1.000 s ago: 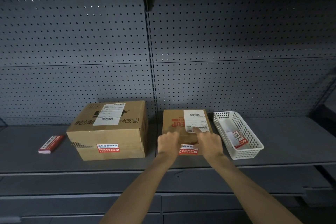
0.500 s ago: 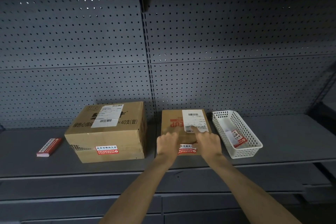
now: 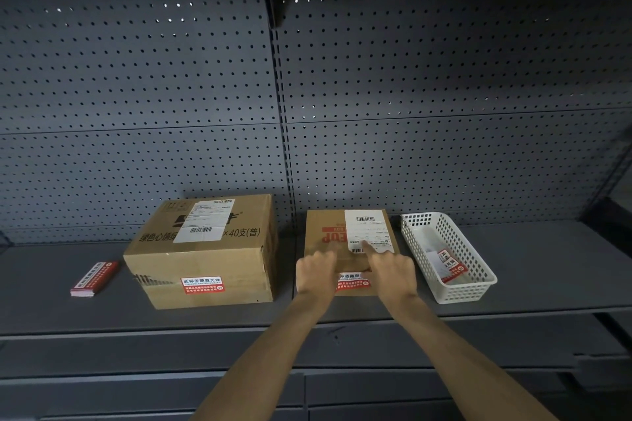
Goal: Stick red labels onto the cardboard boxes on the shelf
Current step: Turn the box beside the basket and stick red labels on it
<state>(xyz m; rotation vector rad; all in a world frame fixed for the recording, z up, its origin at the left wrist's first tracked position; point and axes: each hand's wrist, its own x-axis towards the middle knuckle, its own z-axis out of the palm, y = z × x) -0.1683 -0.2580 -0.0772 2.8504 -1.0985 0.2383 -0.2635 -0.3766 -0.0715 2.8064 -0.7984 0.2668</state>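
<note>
Head view: a grey metal shelf (image 3: 547,267) runs across the lower half, backed by a perforated steel panel (image 3: 136,79).

At six o'clock in the frame sits a small cardboard box (image 3: 325,229), plain brown and square-edged, with a white shipping slip (image 3: 366,225) on its top. A red label (image 3: 352,283) is stuck on its front face, showing between the two wrists.

At nine o'clock of it, just beside, stands a large cardboard box (image 3: 212,260) with a creased front face bearing its own red sticker (image 3: 202,285). Further toward nine o'clock, apart from the box, lies a flat stack of red labels (image 3: 94,278).

At three o'clock of the small box is a white plastic basket (image 3: 478,284), oblong with lattice walls. It holds crumpled backing paper with red print (image 3: 449,265).

The left hand (image 3: 314,272) rests on the small box's front top edge with its fingers bent and blurred; I cannot tell whether it grips. The right hand (image 3: 393,270) has thumb and forefinger spread, the straight forefinger pressing the slip's lower edge.

Compared with half a second ago, both hands keep the same places on the box, and the boxes, basket and stack have not moved.
</note>
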